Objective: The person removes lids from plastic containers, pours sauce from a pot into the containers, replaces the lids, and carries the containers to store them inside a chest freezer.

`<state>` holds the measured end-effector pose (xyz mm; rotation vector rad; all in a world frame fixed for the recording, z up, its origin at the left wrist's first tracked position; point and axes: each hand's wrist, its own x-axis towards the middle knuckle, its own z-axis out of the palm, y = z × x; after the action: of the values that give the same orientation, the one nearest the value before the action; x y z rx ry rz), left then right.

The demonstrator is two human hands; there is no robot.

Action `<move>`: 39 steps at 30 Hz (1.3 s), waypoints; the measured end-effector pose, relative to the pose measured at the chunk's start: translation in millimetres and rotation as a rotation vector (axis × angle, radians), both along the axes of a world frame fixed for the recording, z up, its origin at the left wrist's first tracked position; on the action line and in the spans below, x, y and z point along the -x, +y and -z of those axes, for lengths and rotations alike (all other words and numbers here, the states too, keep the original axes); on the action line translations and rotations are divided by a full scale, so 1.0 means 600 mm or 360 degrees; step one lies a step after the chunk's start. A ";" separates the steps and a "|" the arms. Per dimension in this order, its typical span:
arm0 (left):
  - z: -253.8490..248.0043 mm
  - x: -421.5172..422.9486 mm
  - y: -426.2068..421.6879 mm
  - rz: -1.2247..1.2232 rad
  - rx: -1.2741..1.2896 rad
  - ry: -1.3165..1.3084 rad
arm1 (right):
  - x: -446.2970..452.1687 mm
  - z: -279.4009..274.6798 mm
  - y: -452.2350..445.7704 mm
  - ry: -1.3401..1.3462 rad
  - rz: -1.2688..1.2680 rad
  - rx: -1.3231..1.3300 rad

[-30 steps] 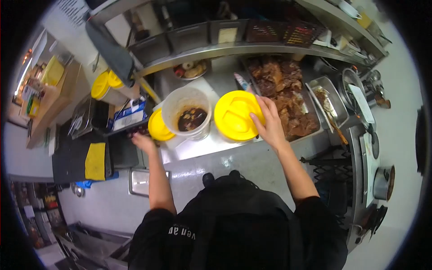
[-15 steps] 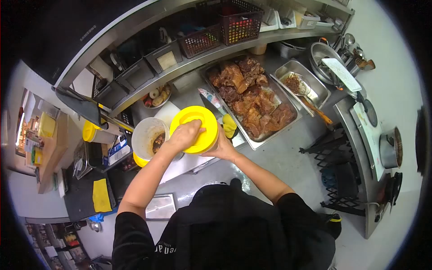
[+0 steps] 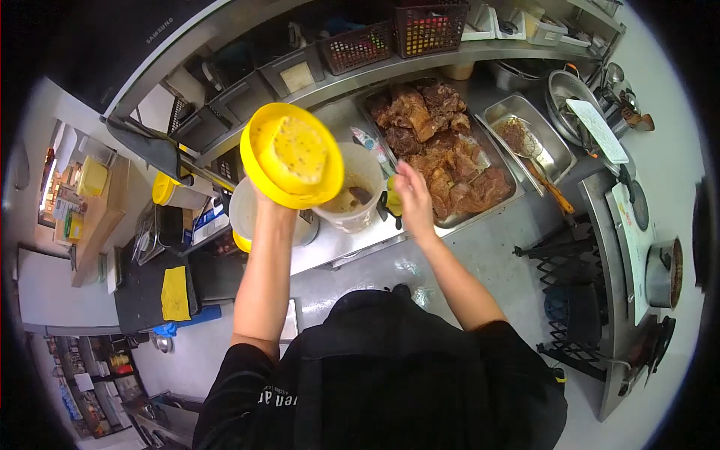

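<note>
My left hand (image 3: 271,204) holds up a round yellow lid (image 3: 330,161), its underside turned toward me and smeared with pale, speckled residue. Most of that hand's fingers are hidden behind the lid. Just right of the lid stands an uncovered, translucent plastic bucket (image 3: 358,222) with some brownish liquid and a dark piece inside. My right hand (image 3: 414,199) is empty beside this bucket, fingers stretched out and apart. Close behind its fingers lies a yellow-green and black thing (image 3: 393,196), partly covered. A second translucent bucket (image 3: 241,212) sits to the left, partly behind my left forearm.
A large metal tray (image 3: 480,212) of browned meat pieces lies right of the buckets. Beyond it is a smaller steel pan (image 3: 559,154) with a wooden-handled utensil. A shelf (image 3: 352,81) with baskets runs along the back. A pot (image 3: 664,274) stands far right.
The yellow lid has come off the bucket and been lifted left and tipped over by my left hand. My right hand has let go of the bucket and moved right.
</note>
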<state>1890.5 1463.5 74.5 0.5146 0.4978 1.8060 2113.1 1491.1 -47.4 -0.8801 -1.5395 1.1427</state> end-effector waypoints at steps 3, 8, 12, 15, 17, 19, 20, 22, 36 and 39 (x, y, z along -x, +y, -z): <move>0.048 -0.056 0.025 -0.0025 0.0210 -0.0133 | -0.005 -0.093 0.021 0.0544 -0.0385 0.0814; 0.084 -0.061 0.066 0.0057 0.0397 0.0489 | 0.017 -0.092 0.096 0.0772 -0.0396 0.1102; 0.038 -0.010 -0.027 -0.0366 0.0440 0.1048 | 0.016 -0.025 0.182 0.0933 -0.0191 0.1269; 0.045 -0.005 -0.079 -0.0467 0.0295 0.1235 | 0.055 0.036 0.229 0.0668 0.0136 0.1193; 0.071 -0.001 -0.097 -0.0402 0.0304 0.1248 | 0.104 0.059 0.246 0.0522 0.0194 0.1261; 0.080 -0.005 -0.101 -0.0425 0.0370 0.1262 | 0.147 0.081 0.248 0.0466 0.0212 0.1267; 0.078 -0.019 -0.097 -0.0445 0.0424 0.1202 | 0.157 0.140 0.266 0.0446 0.0173 0.1240; 0.082 -0.037 -0.086 -0.0408 0.0462 0.1228 | 0.161 0.146 0.248 -0.0136 0.0337 0.1185; 0.028 -0.371 -0.042 0.0086 -0.0303 0.1016 | -0.437 0.105 -0.193 -0.0313 0.0435 0.0915; 0.019 -0.502 -0.045 0.0098 -0.0215 0.1040 | -0.625 0.062 -0.305 -0.0229 0.0808 0.1027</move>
<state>2191.6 1436.5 63.2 1.2145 0.7911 1.5944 2487.9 1308.0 -84.7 -1.7025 -0.9515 1.2163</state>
